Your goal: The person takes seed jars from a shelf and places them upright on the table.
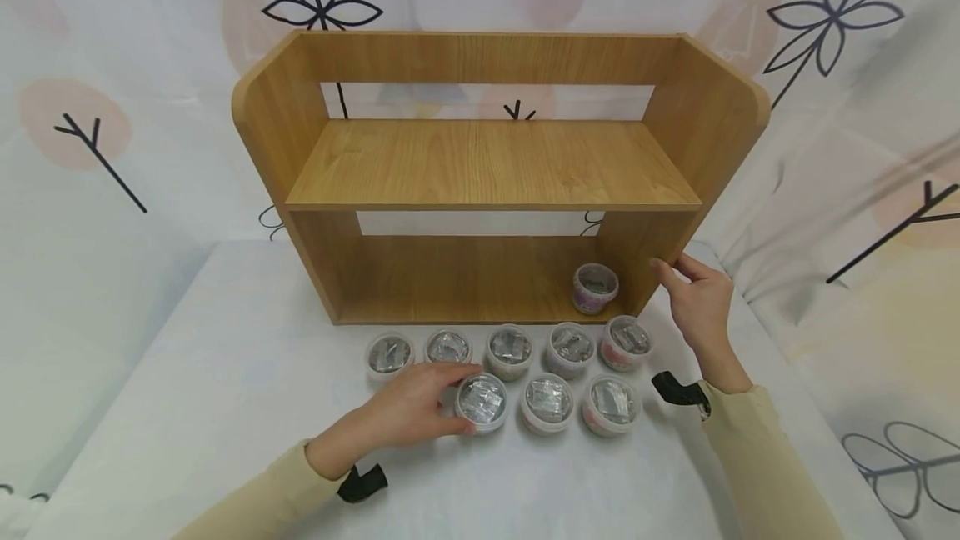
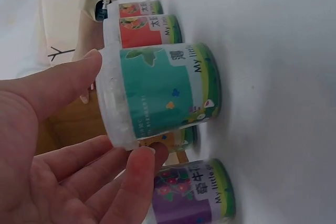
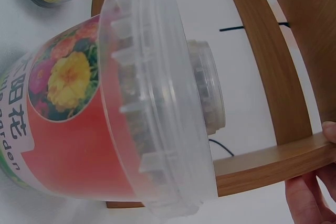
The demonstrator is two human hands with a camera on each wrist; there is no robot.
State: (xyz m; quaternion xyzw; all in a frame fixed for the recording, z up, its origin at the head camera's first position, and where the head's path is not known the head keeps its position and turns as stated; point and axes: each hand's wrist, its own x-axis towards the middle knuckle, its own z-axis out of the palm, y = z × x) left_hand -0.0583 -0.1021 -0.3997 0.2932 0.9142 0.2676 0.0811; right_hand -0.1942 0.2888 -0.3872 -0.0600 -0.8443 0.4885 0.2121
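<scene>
My left hand (image 1: 408,411) grips a small plastic cup with a clear lid (image 1: 482,401), its thumb and fingers on opposite sides near the lid. A teal label wraps this cup (image 2: 165,90) in the left wrist view. My right hand (image 1: 699,307) holds the lower front edge of the wooden shelf's right side panel (image 1: 633,265), thumb and fingers astride the board. Close before the right wrist camera stands a cup with a red flower label (image 3: 79,145). A purplish cup (image 1: 596,290) sits on the shelf's bottom board at the right.
Beside the held cup are two more lidded cups, one in the middle (image 1: 547,403) and one at the right (image 1: 611,405). A back row of several cups, including one at the left end (image 1: 388,355), lines the shelf's front. All these stand on a white table (image 1: 225,373).
</scene>
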